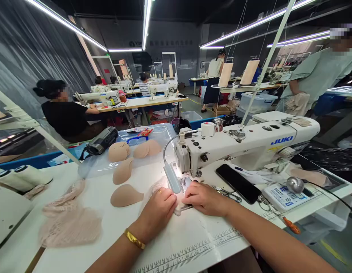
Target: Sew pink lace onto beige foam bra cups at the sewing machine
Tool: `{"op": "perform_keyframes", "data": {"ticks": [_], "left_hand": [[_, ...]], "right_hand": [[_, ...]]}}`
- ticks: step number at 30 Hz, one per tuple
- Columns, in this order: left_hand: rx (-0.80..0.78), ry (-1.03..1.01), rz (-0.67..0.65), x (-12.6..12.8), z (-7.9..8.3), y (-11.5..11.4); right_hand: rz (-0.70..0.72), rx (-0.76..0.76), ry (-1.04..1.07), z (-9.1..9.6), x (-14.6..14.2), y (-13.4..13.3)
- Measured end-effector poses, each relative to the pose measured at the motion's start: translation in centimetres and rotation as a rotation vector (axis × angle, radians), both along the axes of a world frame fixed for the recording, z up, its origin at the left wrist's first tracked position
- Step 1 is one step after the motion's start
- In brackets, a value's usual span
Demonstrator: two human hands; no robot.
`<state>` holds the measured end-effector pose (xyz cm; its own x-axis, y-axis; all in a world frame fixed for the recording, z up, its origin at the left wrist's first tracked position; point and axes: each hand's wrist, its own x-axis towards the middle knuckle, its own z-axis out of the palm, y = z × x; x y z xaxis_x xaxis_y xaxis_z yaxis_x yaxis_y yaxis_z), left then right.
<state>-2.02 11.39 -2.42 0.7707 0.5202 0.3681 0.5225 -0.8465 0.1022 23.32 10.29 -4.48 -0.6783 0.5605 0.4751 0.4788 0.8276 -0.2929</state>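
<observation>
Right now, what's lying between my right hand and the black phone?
Metal scissors lie between your right hand and the black phone, as the head view shows.

Single head view. The camera rides on the worker's head, above the near edge of the desk (107, 227), and faces forward with a downward tilt. The left forearm (119, 252) and right forearm (267, 232) enter from the lower border, nearest the lens; the sewing machine (250, 146) stands at close range, right of centre. Over its top the wide field runs on across this room to the farther workstations (136, 103) and the back wall (187, 32), and the upper border takes in the ceiling lights (146, 22).
</observation>
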Motion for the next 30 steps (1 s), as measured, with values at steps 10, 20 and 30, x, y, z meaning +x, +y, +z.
{"op": "perform_keyframes", "data": {"ticks": [10,20,30], "left_hand": [[0.006,-0.001,-0.022,0.2,-0.4,0.1],[0.120,-0.059,-0.030,0.6,-0.8,0.2],[-0.036,-0.073,-0.130,1.6,-0.6,3.0]], "right_hand": [[0.025,-0.071,0.000,-0.2,0.2,-0.1],[-0.086,-0.054,-0.046,-0.4,0.4,0.0],[-0.214,-0.044,-0.084,-0.8,0.4,0.3]]}}
